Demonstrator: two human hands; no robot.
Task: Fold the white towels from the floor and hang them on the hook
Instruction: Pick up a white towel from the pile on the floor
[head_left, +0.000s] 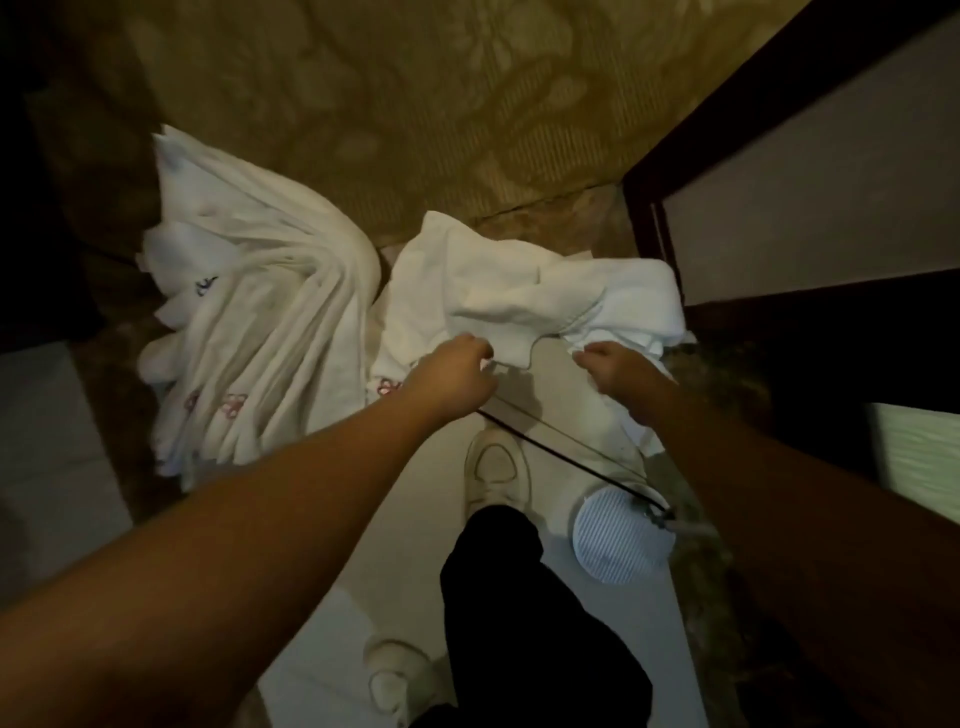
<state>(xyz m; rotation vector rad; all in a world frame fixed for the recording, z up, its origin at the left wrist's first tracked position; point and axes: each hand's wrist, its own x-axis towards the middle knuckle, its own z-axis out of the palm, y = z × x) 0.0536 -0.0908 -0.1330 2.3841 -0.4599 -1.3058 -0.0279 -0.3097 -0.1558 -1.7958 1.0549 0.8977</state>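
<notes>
A crumpled white towel (519, 280) lies on the floor ahead of my feet. My left hand (452, 371) grips its near edge with curled fingers. My right hand (613, 366) pinches the same edge a little to the right. To the left lies a bigger heap of white towels (260, 312) with small red and dark embroidered marks. No hook is in view.
A dark wooden door frame (649, 228) stands at the right. A patterned brown carpet (389, 104) stretches ahead. My white shoes (496, 467) stand on pale tiles. A thin black cord (561, 457) runs to a round striped white object (618, 535) by my right arm.
</notes>
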